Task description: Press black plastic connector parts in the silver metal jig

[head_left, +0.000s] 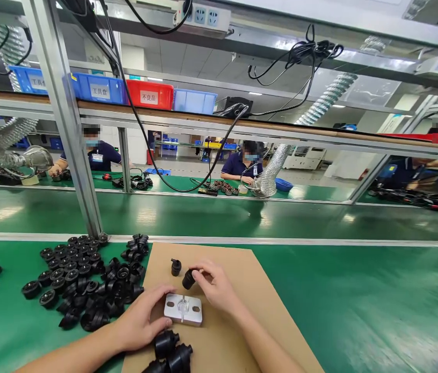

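A silver metal block (pixel 183 310) with a round recess and two oval holes lies on a brown board (pixel 242 290). My left hand (pixel 145 318) rests at the block's left side, thumb and fingers apart around its left end. Above and right of the block, my right hand (pixel 215 285) pinches a small black part (pixel 188 279) between thumb and fingers. Another small black part (pixel 176 267) stands on the board behind the block. Several larger black parts (pixel 166 343) lie on the board nearer me, below my left hand.
Many black parts (pixel 71 280) are heaped on the green table (pixel 339 290) left of the board. A metal post (pixel 63 119) rises behind them. Blue (pixel 98 89) and red bins (pixel 149 95) sit on the shelf above. People work across the bench.
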Available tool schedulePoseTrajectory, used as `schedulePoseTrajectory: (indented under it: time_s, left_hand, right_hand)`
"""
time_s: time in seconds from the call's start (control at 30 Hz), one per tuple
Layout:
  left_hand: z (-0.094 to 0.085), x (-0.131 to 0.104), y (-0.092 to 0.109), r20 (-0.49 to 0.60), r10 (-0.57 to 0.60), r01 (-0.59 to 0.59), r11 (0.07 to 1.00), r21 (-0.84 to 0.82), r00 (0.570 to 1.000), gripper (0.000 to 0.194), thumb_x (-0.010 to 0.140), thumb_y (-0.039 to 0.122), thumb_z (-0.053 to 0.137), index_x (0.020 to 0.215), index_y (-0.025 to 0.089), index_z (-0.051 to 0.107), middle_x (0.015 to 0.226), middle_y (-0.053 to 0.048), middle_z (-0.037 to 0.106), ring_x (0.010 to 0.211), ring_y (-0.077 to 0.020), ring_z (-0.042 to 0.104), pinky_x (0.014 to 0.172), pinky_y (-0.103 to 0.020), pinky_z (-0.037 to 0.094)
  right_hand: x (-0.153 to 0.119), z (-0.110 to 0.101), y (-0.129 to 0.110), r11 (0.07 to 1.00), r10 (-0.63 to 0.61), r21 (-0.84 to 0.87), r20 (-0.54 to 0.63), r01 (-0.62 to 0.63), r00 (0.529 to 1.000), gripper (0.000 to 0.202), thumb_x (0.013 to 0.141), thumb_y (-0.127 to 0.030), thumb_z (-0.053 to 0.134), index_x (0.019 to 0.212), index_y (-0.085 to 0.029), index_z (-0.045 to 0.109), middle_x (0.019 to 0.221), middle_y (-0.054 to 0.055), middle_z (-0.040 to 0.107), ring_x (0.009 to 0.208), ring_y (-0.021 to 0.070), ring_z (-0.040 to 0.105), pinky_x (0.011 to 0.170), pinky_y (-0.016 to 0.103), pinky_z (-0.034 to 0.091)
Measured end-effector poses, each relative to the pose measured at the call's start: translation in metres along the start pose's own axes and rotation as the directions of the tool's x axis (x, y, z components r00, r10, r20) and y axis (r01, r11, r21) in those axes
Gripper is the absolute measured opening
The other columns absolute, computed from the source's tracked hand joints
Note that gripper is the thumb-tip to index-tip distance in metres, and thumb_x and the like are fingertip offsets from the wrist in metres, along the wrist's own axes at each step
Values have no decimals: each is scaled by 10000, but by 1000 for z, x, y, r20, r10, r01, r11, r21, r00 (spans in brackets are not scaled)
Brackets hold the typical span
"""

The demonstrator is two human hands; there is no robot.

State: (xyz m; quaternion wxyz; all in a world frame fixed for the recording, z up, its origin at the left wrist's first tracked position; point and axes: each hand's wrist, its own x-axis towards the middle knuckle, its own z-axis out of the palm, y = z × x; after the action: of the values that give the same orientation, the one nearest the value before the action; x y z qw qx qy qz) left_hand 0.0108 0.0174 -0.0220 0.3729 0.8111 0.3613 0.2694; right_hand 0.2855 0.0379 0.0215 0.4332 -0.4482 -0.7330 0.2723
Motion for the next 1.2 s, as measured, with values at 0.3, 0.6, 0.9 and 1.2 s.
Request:
schedulePoseTrajectory:
  time_s: [0.3,0.6,0.9,1.2]
  left_hand:
    - [1,0,0,-93,-81,72,993,-97,992,496,960,309,619,1440,259,506,1367,-111,646,1054,-275,604,1012,-463,487]
    - [-2,0,4,-87,-72,61,991,-120,994,457,988,385,637,1412,247,537,1322,-112,659,1027,-266,598,966,-425,482]
    - [-1,3,0,-102,-65,43,977,-207,993,449,1019,471,635,1395,244,545,1336,-115,673,1080,-266,618,936,-401,495]
    - [-2,4,4,-104,-72,47,973,-225,992,444,1010,500,640,1360,238,560,1252,-95,703,1014,-250,628,893,-369,494]
  right_hand:
    - [-11,10,-21,974,-212,-59,94,218,973,185,1058,-250,544,1126,-238,715,1053,60,765,983,216,695,883,346,528]
    - [-14,16,-27,976,-183,-105,92,192,979,202,1041,-266,564,1123,-214,741,1043,81,783,972,232,719,872,355,544]
    - [-13,5,-29,988,-87,-110,199,110,976,396,921,-292,740,1310,-232,702,1202,98,766,1047,268,718,938,392,562]
    - [-13,10,-24,988,-78,-115,212,105,974,387,868,-245,773,1254,-238,742,1123,90,786,1001,266,727,908,394,581]
